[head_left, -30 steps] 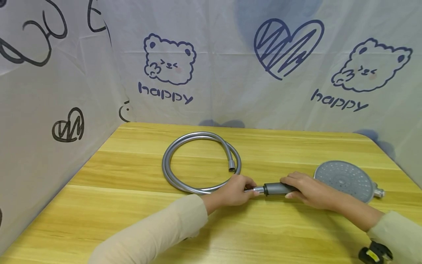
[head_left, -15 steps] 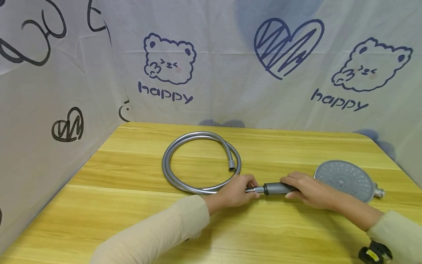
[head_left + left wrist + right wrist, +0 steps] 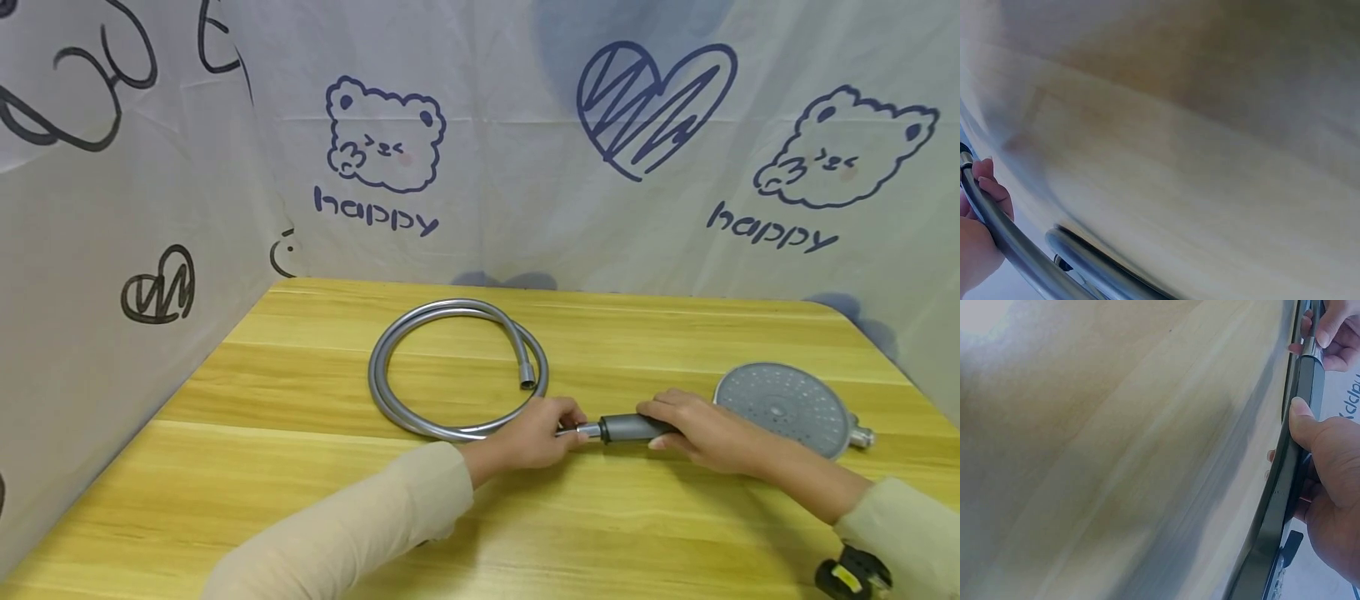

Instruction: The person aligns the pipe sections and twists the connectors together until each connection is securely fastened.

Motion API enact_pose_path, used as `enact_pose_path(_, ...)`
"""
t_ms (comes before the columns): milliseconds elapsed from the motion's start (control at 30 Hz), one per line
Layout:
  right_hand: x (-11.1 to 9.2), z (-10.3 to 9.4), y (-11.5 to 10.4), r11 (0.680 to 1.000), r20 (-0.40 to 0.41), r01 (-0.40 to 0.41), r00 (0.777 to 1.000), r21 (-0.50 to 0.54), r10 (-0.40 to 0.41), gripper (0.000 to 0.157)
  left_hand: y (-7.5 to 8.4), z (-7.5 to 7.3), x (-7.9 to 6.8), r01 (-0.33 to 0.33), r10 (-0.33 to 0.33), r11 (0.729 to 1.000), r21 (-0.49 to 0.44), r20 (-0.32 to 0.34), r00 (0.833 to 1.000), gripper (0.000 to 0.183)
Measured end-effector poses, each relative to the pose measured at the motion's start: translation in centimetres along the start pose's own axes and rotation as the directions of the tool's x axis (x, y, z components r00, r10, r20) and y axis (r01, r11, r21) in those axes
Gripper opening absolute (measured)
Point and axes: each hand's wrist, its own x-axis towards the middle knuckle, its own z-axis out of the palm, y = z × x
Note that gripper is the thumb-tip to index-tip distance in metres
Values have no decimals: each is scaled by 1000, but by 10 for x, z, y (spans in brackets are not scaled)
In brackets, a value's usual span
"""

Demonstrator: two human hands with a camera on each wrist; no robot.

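Observation:
In the head view, a coiled silver shower hose point(image 3: 378, 375) lies on the wooden table. My left hand point(image 3: 536, 433) pinches one end of it, at the shiny hose nut point(image 3: 590, 431), which meets the tip of a grey shower handle point(image 3: 628, 428). Fingers and thumb of my right hand point(image 3: 705, 435) grip that handle from the other side. Beyond the right wrist shows a round grey shower face point(image 3: 780, 408) with nozzles; my hand hides the part between it and the handle. In the right wrist view the handle point(image 3: 1277, 500) runs past my palm, with a small dark lever point(image 3: 1293, 548) beside it.
The hose's other end point(image 3: 528, 379) rests inside the coil, opening toward me. A silver threaded fitting point(image 3: 862, 437) sticks out at the right of the shower face. White cloth walls point(image 3: 487, 167) with drawings stand behind and left of the table point(image 3: 225, 467).
My left fingers shift slightly around the hose nut and back. The right hand, the handle and the coil stay practically where they were.

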Motion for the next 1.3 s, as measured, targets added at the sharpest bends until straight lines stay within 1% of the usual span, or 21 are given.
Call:
enact_pose_path(133, 0, 0, 0, 1000, 1, -4, 1000, -2, 4, 36, 0, 0, 0, 9, -9, 1000, 4, -5, 1000, 19)
enact_pose_path(300, 1, -1, -1, 1000, -27, 10, 1000, -6, -10, 37, 1, 0, 1, 26, -26, 1000, -17, -6, 1000, 20)
enact_pose_path(367, 1, 0, -1, 1000, -37, 20, 999, 2, -20, 37, 1, 0, 1, 28, -28, 1000, -12, -8, 1000, 19)
enact_pose_path(467, 1, 0, -1, 1000, -41, 19, 999, 17, -19, 37, 0, 1, 1, 17, -17, 1000, 7, -16, 1000, 18)
enact_pose_path(567, 1, 1, -1, 999, -42, -2, 999, 33, 3, 34, -1, 2, 1, 15, -15, 1000, 8, -17, 1000, 17)
enact_pose_path(667, 2, 0, 0, 999, -50, 7, 999, 49, -5, 32, -1, 2, 1, 25, -25, 1000, -7, -15, 1000, 17)
enact_pose_path(800, 2, 0, 0, 998, -68, 14, 998, 59, -9, 30, 0, 1, 1, 23, -23, 1000, -12, -19, 1000, 16)
enact_pose_path(967, 1, 1, -1, 997, -65, -17, 998, 72, 21, 31, -1, 1, 1, 3, -3, 1000, 2, -30, 1000, 15)
enact_pose_path(1100, 1, 1, -2, 996, -75, -33, 996, 87, 39, 34, -1, 0, 1, 8, -9, 1000, -25, -28, 1000, 14)
enact_pose_path(1200, 1, 2, -2, 996, -106, -21, 994, 91, 30, 34, -1, -1, 1, 6, -8, 998, -61, -33, 999, 14)
enact_pose_path(1300, 1, 3, -2, 996, -129, -5, 991, 92, 17, 33, -1, -2, 1, -10, 7, 997, -72, -43, 999, 13)
